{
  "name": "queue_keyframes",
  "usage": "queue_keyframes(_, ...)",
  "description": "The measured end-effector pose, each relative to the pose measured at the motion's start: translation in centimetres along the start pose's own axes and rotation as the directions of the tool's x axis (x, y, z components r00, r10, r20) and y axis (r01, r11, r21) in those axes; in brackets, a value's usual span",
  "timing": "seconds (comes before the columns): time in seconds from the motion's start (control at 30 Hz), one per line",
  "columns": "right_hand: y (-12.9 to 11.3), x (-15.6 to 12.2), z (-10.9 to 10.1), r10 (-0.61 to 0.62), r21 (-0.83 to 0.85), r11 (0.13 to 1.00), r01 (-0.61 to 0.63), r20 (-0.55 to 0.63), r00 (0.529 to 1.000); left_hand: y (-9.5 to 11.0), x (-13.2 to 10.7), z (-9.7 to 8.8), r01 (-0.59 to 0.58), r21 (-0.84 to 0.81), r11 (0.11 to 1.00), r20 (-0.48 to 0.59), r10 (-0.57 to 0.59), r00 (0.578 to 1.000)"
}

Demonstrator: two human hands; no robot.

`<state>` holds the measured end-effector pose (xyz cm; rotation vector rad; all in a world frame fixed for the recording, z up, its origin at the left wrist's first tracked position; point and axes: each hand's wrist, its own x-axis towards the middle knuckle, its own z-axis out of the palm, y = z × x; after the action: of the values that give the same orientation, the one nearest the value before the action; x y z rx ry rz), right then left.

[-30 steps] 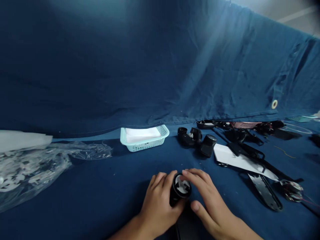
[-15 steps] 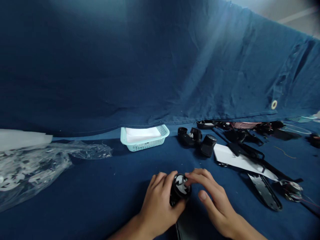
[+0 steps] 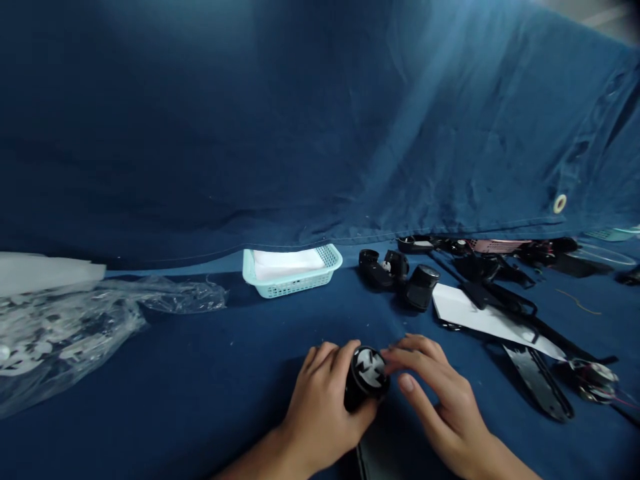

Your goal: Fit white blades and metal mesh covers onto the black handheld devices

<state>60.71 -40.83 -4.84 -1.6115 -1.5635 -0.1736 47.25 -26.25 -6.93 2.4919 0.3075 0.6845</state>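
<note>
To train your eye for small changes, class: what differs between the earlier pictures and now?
The right hand has drawn back to its right: its fingertips have gone from over the white insert to the rim of the black part; whether they still touch is unclear. Nothing was visibly picked up. The left hand still grips the part; the basket and bag stayed put.

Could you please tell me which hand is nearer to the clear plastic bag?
The left hand, gripping the black cylinder to the right of the bag. The right hand is farther right, beside the cylinder's top.
</note>
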Motion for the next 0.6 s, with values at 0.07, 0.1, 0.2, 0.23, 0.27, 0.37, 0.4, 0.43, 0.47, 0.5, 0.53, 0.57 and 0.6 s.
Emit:
queue_keyframes(0.07,-0.06,-0.01,0.06,-0.02,-0.007,1.0,0.02,0.002,1.0,-0.02,0.0,0.0,0.0,-0.003,1.0,-0.001,0.0,1.0)
queue_keyframes(0.1,-0.09,-0.04,0.09,-0.026,-0.006,1.0,0.026,0.004,1.0,-0.03,-0.01,0.0,0.001,-0.003,1.0,-0.002,-0.001,1.0)
queue_keyframes(0.2,-0.28,-0.12,0.08,-0.035,0.004,0.999,0.035,0.015,0.999,-0.05,-0.02,-0.02,-0.004,0.001,1.0,-0.008,0.004,1.0)
queue_keyframes(0.23,-0.36,-0.09,0.06,-0.04,0.012,0.999,0.04,0.027,0.999,-0.06,-0.01,-0.04,-0.003,-0.001,1.0,-0.007,0.003,1.0)
queue_keyframes(0.27,-0.44,-0.03,0.03,-0.048,0.019,0.999,0.047,0.043,0.998,-0.06,-0.01,-0.06,-0.002,-0.004,1.0,-0.004,0.002,1.0)
queue_keyframes(0.37,-0.66,0.32,-0.05,-0.087,0.018,0.996,0.086,0.092,0.992,-0.04,0.05,-0.11,0.006,-0.022,1.0,0.011,-0.006,1.0)
queue_keyframes(0.4,-0.7,0.43,-0.07,-0.104,0.011,0.995,0.104,0.105,0.989,-0.04,0.06,-0.1,0.006,-0.028,1.0,0.011,-0.006,1.0)
queue_keyframes(0.43,-0.72,0.52,-0.08,-0.12,0.005,0.993,0.12,0.118,0.986,-0.05,0.07,-0.07,0.006,-0.032,0.999,0.007,-0.006,1.0)
queue_keyframes(0.47,-0.71,0.57,-0.09,-0.133,0.0,0.991,0.134,0.132,0.982,-0.07,0.06,-0.03,0.003,-0.036,0.999,0.001,-0.003,1.0)
queue_keyframes(0.5,-0.67,0.58,-0.1,-0.142,-0.005,0.99,0.144,0.147,0.979,-0.09,0.04,0.02,0.001,-0.038,0.999,-0.005,-0.001,1.0)
queue_keyframes(0.53,-0.61,0.55,-0.1,-0.144,-0.012,0.989,0.148,0.166,0.976,-0.13,0.01,0.07,-0.002,-0.041,0.999,-0.012,0.001,1.0)
queue_keyframes(0.57,-0.54,0.49,-0.09,-0.141,-0.023,0.989,0.148,0.187,0.972,-0.16,-0.02,0.13,-0.002,-0.043,0.999,-0.015,0.001,1.0)
queue_keyframes(0.6,-0.45,0.42,-0.07,-0.134,-0.04,0.989,0.145,0.21,0.968,-0.19,-0.05,0.17,-0.001,-0.046,0.999,-0.017,0.0,1.0)
